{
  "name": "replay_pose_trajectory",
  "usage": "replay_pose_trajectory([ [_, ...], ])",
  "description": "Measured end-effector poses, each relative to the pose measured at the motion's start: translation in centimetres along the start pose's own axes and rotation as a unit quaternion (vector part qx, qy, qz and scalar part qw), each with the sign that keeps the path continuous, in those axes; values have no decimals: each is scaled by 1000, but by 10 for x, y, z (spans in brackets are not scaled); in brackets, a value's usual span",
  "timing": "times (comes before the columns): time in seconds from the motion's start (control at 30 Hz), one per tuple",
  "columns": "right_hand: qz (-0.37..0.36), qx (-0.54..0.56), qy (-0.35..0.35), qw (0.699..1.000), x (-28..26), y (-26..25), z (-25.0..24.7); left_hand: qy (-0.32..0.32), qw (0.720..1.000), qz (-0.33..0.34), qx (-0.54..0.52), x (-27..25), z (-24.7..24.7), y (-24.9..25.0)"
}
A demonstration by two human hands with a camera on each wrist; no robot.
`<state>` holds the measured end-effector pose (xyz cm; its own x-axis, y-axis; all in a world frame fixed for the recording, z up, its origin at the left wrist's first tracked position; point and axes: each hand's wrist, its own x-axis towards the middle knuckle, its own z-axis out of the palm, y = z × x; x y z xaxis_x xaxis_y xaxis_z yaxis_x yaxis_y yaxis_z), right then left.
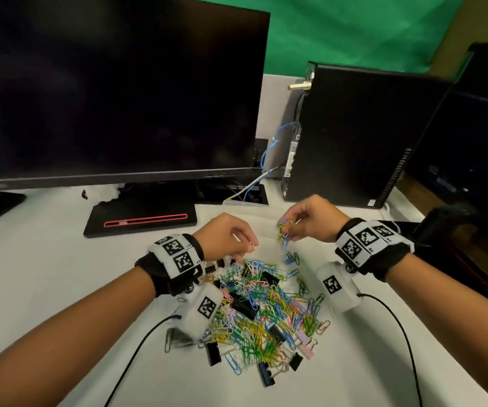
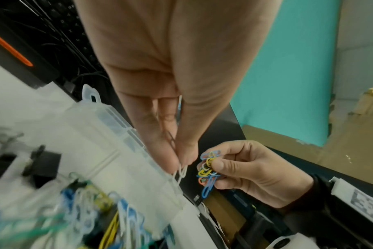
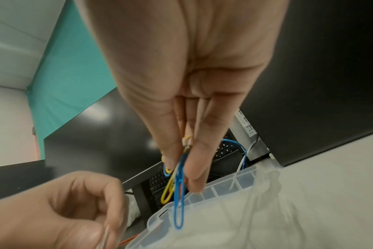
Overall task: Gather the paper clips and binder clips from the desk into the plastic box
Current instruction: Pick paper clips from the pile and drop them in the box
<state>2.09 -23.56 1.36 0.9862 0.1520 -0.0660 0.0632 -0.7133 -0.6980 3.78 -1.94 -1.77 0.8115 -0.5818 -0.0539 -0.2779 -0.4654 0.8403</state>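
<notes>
A heap of coloured paper clips [image 1: 261,314] mixed with black binder clips [image 1: 244,306] lies on the white desk between my forearms. Behind it stands the clear plastic box [image 1: 263,221], its divided rim [image 2: 121,121] and rim [image 3: 224,187] showing in the wrist views. My left hand [image 1: 245,248] pinches white paper clips [image 2: 180,173] just above the heap's far edge. My right hand [image 1: 288,230] pinches a bunch of coloured paper clips [image 1: 283,230], blue and yellow ones dangling [image 3: 179,193] over the box's edge.
A black monitor [image 1: 113,83] on its stand [image 1: 140,218] fills the back left. A black computer tower [image 1: 351,136] with blue cables [image 1: 278,142] stands at the back right. Thin black wires [image 1: 137,348] run from my wrist cameras across the desk.
</notes>
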Motion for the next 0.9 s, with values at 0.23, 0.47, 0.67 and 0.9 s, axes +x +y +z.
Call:
replay_pose_trajectory([
  [0.23, 24, 0, 7, 1000, 38, 4, 13, 94, 995, -14, -12, 33, -20, 1],
  [0.47, 28, -29, 3, 999, 35, 5, 21, 106, 990, -92, -1, 54, -9, -17],
  [0.67, 3, -117, -11, 993, -1, 16, 9, 75, 989, -15, 129, 33, -15, -16],
  [0.9, 80, -259, -194, 943, -66, 30, 21, -109, 966, 28, 231, -18, 3, 4],
])
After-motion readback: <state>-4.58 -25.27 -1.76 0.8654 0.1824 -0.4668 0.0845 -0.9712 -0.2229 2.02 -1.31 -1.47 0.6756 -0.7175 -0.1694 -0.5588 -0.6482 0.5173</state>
